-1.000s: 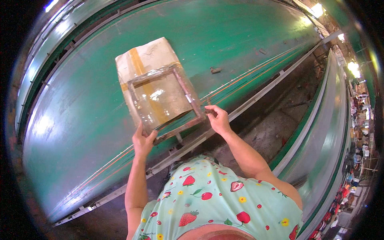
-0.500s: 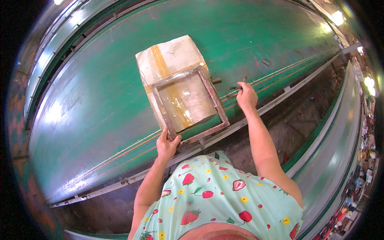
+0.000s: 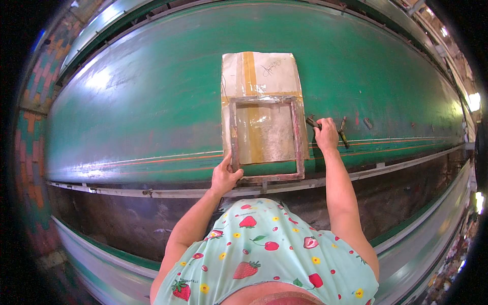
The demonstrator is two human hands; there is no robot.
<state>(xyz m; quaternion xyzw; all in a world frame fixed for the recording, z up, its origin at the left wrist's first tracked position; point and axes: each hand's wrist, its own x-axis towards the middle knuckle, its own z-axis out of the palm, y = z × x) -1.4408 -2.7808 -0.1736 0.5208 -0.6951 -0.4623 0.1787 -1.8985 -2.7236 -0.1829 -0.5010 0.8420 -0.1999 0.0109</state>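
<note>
A shallow rectangular wooden frame (image 3: 300, 144), reddish-brown and worn, lies over the lower part of a taped white cardboard sheet (image 3: 278, 76). My left hand (image 3: 225, 176) is closed on the frame's near left corner, thumb on top. Just right of the frame, the fingers of my right hand (image 3: 328, 136) are closed at the end of a short dark rod-like piece (image 3: 312, 122); its exact kind cannot be told. Beside that hand lies a dark, narrow, hammer-shaped tool (image 3: 344, 134).
Everything lies on a long green table (image 3: 152, 112) with orange and white lines along its near side. A metal rail (image 3: 127, 192) edges it before me. Small dark pieces, one a stub (image 3: 367, 123), sit farther right. Another long table (image 3: 432, 218) stands behind me.
My right hand has moved left from beside the hammer-shaped tool to the dark rod-like piece near the frame. My left hand keeps its hold. The whole view has turned.
</note>
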